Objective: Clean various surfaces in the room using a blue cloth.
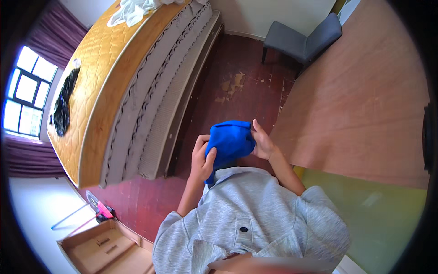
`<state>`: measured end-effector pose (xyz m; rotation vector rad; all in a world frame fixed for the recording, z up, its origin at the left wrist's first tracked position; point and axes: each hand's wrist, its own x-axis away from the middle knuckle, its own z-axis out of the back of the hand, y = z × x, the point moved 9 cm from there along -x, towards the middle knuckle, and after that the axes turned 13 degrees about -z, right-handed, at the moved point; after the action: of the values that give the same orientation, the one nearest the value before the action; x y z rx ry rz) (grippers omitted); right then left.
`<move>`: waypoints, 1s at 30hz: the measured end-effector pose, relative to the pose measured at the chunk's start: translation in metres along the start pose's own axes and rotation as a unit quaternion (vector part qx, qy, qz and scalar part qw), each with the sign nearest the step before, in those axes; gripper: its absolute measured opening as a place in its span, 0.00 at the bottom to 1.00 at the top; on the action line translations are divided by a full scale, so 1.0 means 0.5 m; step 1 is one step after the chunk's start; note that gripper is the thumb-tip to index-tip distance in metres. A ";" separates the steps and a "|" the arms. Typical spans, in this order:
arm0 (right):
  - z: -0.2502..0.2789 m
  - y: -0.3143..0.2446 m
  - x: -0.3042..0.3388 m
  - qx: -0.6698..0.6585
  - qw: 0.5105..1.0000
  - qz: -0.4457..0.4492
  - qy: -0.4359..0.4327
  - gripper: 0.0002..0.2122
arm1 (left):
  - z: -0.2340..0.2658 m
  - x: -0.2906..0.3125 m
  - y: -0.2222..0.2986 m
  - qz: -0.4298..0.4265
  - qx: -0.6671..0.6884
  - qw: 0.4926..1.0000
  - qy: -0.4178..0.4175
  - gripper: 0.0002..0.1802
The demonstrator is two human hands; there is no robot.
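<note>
In front of my grey shirt I hold up a folded bright blue cloth (232, 142). My left hand (203, 157) is closed on its left edge, with the thumb lying over the front. A narrow end of the cloth hangs down beside that wrist. At the right edge my right hand (262, 142) grips the cloth, thumb pointing up along the side and the other fingers partly hidden by the fabric. What kind of cloth piece it is does not show.
Stacked mattresses (114, 86) stand at the left, with a black plastic bag (66, 102) and a white plastic bundle (132, 11) on top. A grey chair (292, 43) is far right, beside a large wooden board (360, 100). An open cardboard box (109, 251) lies lower left near a pink dustpan (106, 210).
</note>
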<state>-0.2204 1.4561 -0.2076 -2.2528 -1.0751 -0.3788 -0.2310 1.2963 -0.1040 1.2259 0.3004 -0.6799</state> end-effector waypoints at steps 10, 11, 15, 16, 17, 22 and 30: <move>-0.012 -0.356 0.021 0.125 0.873 0.414 0.224 0.19 | -0.050 -0.262 -0.219 0.257 0.232 0.936 -0.058 0.13; 0.000 -0.370 0.023 0.117 0.870 0.418 0.234 0.19 | -0.062 -0.280 -0.235 0.259 0.236 0.934 -0.071 0.13; 0.039 -0.449 0.050 0.193 0.809 0.460 0.310 0.18 | -0.132 -0.369 -0.276 0.216 0.200 0.941 -0.167 0.12; 0.058 -0.460 0.049 0.197 0.807 0.453 0.323 0.18 | -0.149 -0.394 -0.277 0.178 0.167 0.951 -0.191 0.12; 0.077 -0.475 0.051 0.193 0.802 0.459 0.330 0.18 | -0.164 -0.419 -0.278 0.139 0.133 0.958 -0.214 0.13; 0.283 -0.547 0.028 -0.121 0.801 0.548 0.206 0.20 | -0.256 -0.542 -0.303 0.002 0.056 0.957 -0.286 0.16; 0.265 -0.806 -0.046 0.273 0.810 0.448 0.261 0.28 | -0.419 -0.754 -0.345 -0.173 -0.057 0.873 -0.452 0.15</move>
<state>-0.5484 1.7218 -0.1603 -1.7070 0.2097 -0.2064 -0.5985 1.5805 -0.0946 0.6297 -0.2351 -1.4455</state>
